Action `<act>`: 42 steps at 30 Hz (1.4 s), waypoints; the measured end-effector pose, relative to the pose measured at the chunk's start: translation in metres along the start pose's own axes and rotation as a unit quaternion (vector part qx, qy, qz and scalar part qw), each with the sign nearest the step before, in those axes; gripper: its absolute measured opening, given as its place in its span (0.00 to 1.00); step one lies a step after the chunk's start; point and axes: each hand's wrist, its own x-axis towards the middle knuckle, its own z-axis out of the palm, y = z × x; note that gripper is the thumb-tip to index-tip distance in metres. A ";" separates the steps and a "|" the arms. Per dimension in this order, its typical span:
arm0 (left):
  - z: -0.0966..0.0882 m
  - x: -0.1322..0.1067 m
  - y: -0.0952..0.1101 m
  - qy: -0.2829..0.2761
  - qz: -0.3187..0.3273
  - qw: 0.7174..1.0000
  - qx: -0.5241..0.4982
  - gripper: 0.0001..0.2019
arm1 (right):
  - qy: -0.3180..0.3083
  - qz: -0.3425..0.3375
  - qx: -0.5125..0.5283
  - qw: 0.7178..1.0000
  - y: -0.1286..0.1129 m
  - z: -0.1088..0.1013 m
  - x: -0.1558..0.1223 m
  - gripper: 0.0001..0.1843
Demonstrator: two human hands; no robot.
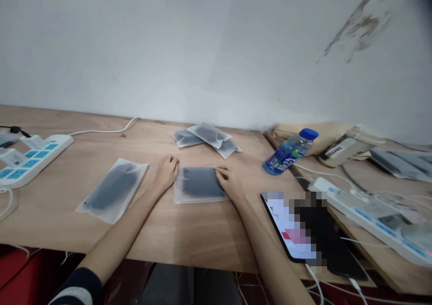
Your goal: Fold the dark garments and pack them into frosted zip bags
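Note:
A frosted zip bag [200, 182] with something dark folded inside lies flat on the wooden table. At its upper left corner, my left hand [166, 172] rests with curled fingers closed at the bag's edge. My right hand [230, 181] pinches the upper right corner between thumb and fingers. Left of my left forearm lies a second frosted bag [113, 190], also with dark contents, set at a slant. Several more such bags [211, 135] overlap in a loose pile near the wall.
A blue-capped bottle [290, 152] leans at the right, near a coffee container [344, 147]. Two phones, a lit one [286, 228] and a dark one [340, 251], lie before it with cables. Power strips stand on the left [40, 156] and right [367, 217].

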 end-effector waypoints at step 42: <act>-0.008 0.000 0.002 -0.035 -0.048 0.993 -0.102 0.17 | -0.016 0.036 -0.114 0.993 -0.021 -0.013 -0.007 0.13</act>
